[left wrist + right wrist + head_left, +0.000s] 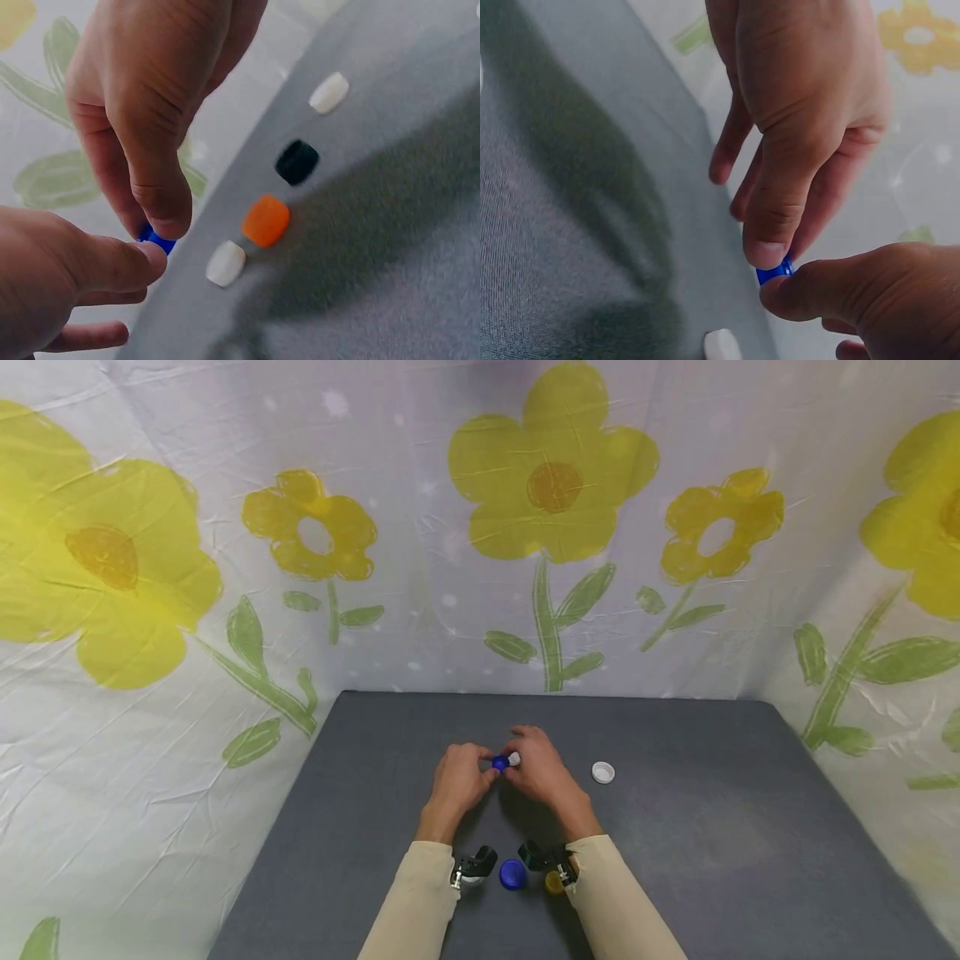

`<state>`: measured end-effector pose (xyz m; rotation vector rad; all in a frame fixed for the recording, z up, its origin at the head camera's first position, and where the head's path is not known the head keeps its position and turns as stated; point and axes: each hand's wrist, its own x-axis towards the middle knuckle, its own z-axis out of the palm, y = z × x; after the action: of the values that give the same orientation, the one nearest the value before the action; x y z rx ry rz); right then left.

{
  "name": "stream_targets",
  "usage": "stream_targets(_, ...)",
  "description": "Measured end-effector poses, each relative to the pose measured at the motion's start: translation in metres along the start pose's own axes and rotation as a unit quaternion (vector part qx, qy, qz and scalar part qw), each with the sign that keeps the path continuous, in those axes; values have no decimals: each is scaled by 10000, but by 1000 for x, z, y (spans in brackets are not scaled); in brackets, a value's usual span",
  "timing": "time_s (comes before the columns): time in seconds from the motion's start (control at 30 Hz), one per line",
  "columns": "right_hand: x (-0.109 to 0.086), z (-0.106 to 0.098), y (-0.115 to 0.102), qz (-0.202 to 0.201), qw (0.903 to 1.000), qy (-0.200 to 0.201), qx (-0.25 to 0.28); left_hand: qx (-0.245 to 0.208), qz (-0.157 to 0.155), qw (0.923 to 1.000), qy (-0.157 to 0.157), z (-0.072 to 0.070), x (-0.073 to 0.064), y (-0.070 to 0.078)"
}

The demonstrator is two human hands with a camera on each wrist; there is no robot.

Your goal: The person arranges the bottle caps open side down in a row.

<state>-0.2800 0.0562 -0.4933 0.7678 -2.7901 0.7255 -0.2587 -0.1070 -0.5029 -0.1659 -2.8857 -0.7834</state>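
Both hands meet over the middle of the table at a small blue cap-like piece [500, 763]. My left hand [459, 779] pinches it between thumb and forefinger. From the other side, my right hand [538, 767] grips it by thumb and fingertip; in the right wrist view the blue piece [775, 271] shows a rim between the two thumbs. The left wrist view shows a row of small barrel-shaped pieces on the table: a white one [226, 264], an orange one [266, 220], a dark green hollow one [298, 162] and another white one [329, 93].
A white lid [603, 772] lies right of the right hand. Nearer the body are a blue lid [512, 874], a yellow lid [553, 883] and a white lid [472, 880], the last two partly hidden by wrist cameras. A flowered curtain [420, 610] surrounds the grey table [697, 827].
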Motion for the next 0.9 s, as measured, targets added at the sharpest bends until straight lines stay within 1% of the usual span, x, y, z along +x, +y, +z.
stream_targets(0.1,-6,-6,-4,-22,10000,64,16,-21,60,10000,8,-6,-6,6)
stream_targets(0.27,-15,-18,-11,73,9998,47,172,-20,159,9999,49,-16,-16,15)
stream_targets(0.37,-19,-23,-14,38,9998,101,172,-49,217,9997,91,-20,-22,19)
stream_targets(0.5,-26,-28,-19,-30,9997,211,153,-74,311,9994,100,-25,-29,22)
stream_targets(0.63,-34,-31,-22,-11,9989,296,359,-107,402,9991,84,-27,-34,22)
stream_targets(0.77,-43,-30,-21,86,9975,401,570,-271,421,9987,-18,-29,-38,22)
stream_targets(0.9,-53,-25,-19,254,9957,460,767,-463,380,9978,-296,-29,-43,21)
